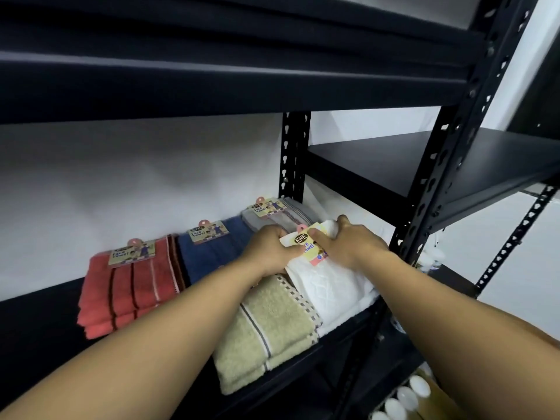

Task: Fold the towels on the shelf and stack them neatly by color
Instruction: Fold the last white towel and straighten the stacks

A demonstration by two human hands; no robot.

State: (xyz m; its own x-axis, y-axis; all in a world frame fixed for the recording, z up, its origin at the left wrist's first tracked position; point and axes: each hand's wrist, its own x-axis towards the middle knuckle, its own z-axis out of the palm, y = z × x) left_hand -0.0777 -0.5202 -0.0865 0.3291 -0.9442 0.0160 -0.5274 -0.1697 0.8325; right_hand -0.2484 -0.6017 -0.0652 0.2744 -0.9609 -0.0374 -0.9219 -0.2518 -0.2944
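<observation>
**White towel in both hands, right end of the shelf**

Here we have both hands on the white towel (330, 286), which lies at the right end of the black shelf (39, 325), hard against the upright post (424, 189). Our left hand (272, 253) curls its fingers round the towel's far left edge; our right hand (348, 244) grips the far right edge, thumb pressing the cardboard label (309, 244).

Beside it, touching: a beige towel (266, 331) toward the front. Behind run grey (291, 215), blue (212, 256) and red (127, 286) folded stacks, each labelled.

Handling, as we judge it: soft terry, light, limp. It will sag wherever unsupported, so we take it at both ends of the folded edge rather than the middle. Grip is easy; nothing slippery or fragile. The label is the only stiff part and may crease under a thumb.
</observation>
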